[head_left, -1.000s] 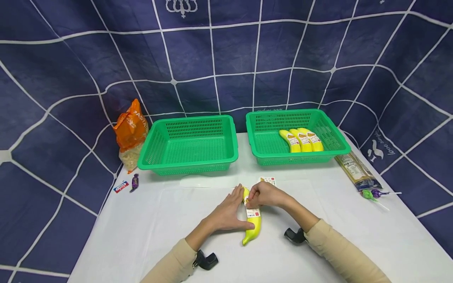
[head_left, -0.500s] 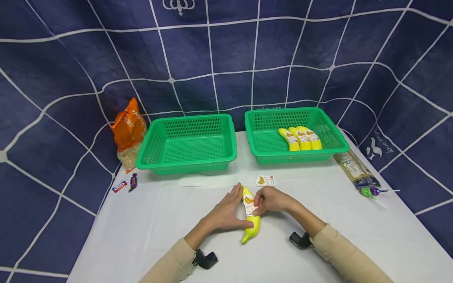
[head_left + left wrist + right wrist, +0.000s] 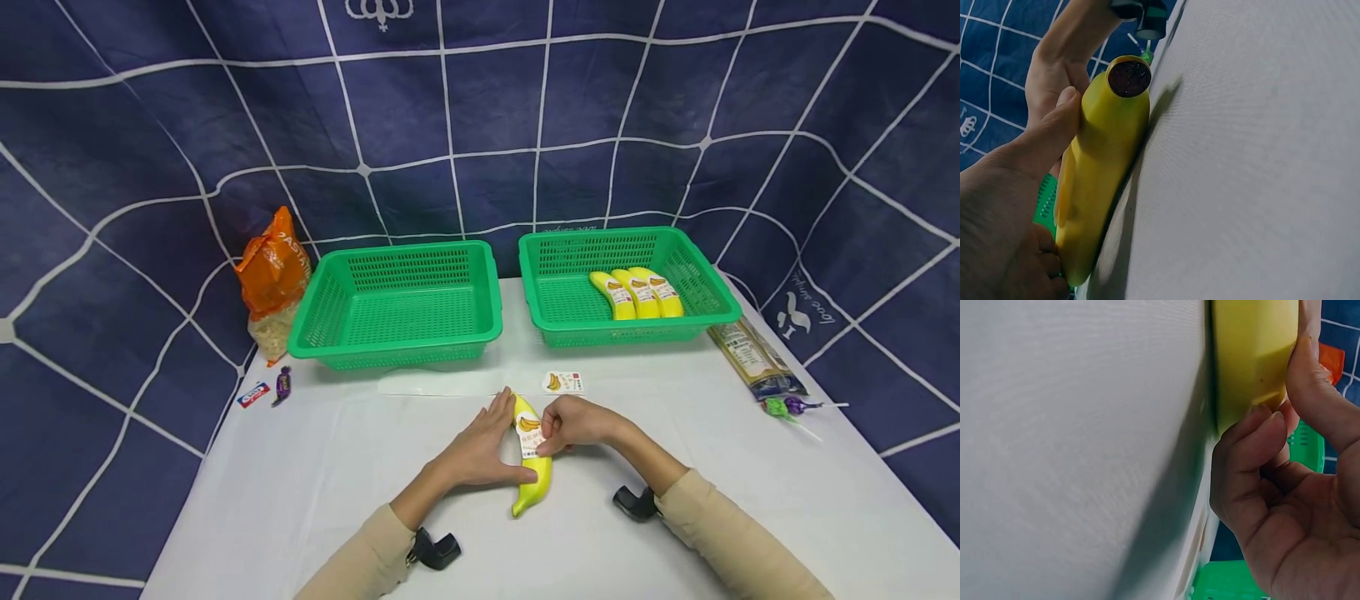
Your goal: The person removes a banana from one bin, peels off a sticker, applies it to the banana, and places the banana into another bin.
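Right now your left hand (image 3: 480,454) lies along the left side of the banana (image 3: 533,467) on the white table (image 3: 300,500), fingers nearly straight and thumb pressing its lower part. Your right hand (image 3: 573,423) has its fingers curled, pinching the label (image 3: 529,433) on the banana's upper half. Beyond it lies a loose sticker (image 3: 562,382). Farther back stand 2 green baskets: the right basket (image 3: 555,300) holds 3 labelled bananas (image 3: 637,294).

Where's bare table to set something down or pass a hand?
Free: the near-left table between the candies and the left hand; also near right, past the right hand. The left basket holds nothing. Crowded: around the banana, sticker sheet, and right basket with three bananas.
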Tool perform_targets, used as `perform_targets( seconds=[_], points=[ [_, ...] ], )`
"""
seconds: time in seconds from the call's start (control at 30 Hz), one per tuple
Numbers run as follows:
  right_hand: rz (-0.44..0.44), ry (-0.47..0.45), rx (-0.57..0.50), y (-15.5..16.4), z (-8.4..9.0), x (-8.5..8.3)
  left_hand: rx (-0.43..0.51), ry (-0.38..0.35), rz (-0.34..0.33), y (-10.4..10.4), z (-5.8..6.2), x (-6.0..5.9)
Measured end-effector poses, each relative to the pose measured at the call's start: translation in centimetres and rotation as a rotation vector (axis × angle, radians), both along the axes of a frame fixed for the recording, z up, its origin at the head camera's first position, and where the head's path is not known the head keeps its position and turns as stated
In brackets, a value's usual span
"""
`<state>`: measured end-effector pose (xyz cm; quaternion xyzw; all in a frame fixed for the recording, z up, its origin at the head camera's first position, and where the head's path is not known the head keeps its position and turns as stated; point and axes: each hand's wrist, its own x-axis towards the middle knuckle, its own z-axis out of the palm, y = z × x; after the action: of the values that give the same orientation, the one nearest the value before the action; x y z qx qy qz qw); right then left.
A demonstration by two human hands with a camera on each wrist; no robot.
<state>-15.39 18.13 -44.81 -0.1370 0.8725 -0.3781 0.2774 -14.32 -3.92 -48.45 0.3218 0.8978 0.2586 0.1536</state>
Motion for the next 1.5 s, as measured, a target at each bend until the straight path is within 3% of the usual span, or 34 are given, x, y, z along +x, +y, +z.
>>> perform_targets(
  seconds=[0.47,0.67,0.9,1.27,1.37,1.5],
  points=[
    [-0.024,-0.012,-0.027,0.3,-0.1,0.3,0.092,-0.01,0.06,0.0,-0.5,-0.2],
    [-0.003,-0.014,-0.073,0.4,-0.1,0.4,0.106,-0.012,0.092,0.0,-0.2,-0.2],
    [0.007,-0.011,-0.093,0.4,-0.1,0.4,0.089,0.079,0.171,0.3,0.2,-0.6],
    [-0.013,-0.014,-0.093,0.3,-0.1,0.5,0.113,0.172,0.195,0.6,0.1,-1.0],
    [-0.017,-0.011,-0.089,0.3,-0.2,0.5,0.106,0.136,0.175,0.5,0.2,-1.0],
    [-0.012,0.001,-0.088,0.3,-0.3,0.5,0.046,0.003,0.094,0.3,0.5,-1.0]
  ],
)
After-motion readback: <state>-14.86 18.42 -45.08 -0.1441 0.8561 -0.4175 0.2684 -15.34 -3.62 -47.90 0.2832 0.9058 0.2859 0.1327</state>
